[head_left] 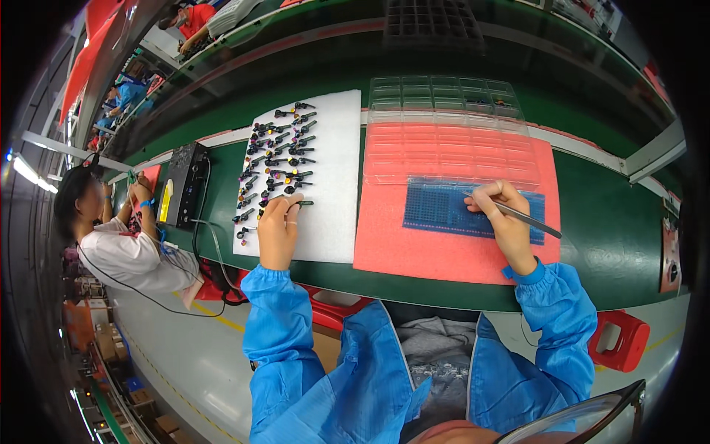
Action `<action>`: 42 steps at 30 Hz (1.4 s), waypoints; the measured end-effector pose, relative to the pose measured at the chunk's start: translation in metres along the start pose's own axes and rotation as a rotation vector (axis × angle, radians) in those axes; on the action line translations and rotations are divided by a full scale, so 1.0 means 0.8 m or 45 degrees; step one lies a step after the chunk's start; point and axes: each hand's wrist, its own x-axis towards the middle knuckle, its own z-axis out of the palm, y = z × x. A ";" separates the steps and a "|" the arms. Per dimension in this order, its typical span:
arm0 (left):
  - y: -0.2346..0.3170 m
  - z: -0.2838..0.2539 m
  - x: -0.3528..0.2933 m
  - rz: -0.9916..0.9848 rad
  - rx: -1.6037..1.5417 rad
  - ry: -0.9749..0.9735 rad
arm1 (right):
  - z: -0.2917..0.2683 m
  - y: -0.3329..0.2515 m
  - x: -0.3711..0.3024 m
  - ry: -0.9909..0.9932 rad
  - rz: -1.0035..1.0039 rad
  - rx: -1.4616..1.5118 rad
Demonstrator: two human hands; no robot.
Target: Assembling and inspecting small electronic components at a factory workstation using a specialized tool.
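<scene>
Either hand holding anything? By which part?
Right hand pinches metal tweezers near the tip end. Left hand grips a small black part by one end, on the white foam sheet.

Bare white foam sheet [336, 177] lies open from the left hand [278, 229] toward three o'clock. At twelve o'clock of that hand, rows of small dark parts [277, 152] crowd the sheet. The right hand [506, 218] holds tweezers [518, 214] over a blue grid tray [444, 207]; a clear compartment tray [447, 140] blocks twelve o'clock. Pink foam [414, 255] toward six o'clock is open.
</scene>
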 end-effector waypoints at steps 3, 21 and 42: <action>0.008 -0.001 0.000 0.099 0.230 0.056 | -0.001 0.002 -0.001 -0.003 -0.013 -0.001; 0.243 0.095 0.159 0.896 0.153 -0.324 | -0.008 0.005 -0.002 -0.031 -0.053 -0.131; 0.342 0.253 0.248 0.663 0.611 -0.958 | -0.015 0.007 0.001 0.019 -0.069 -0.154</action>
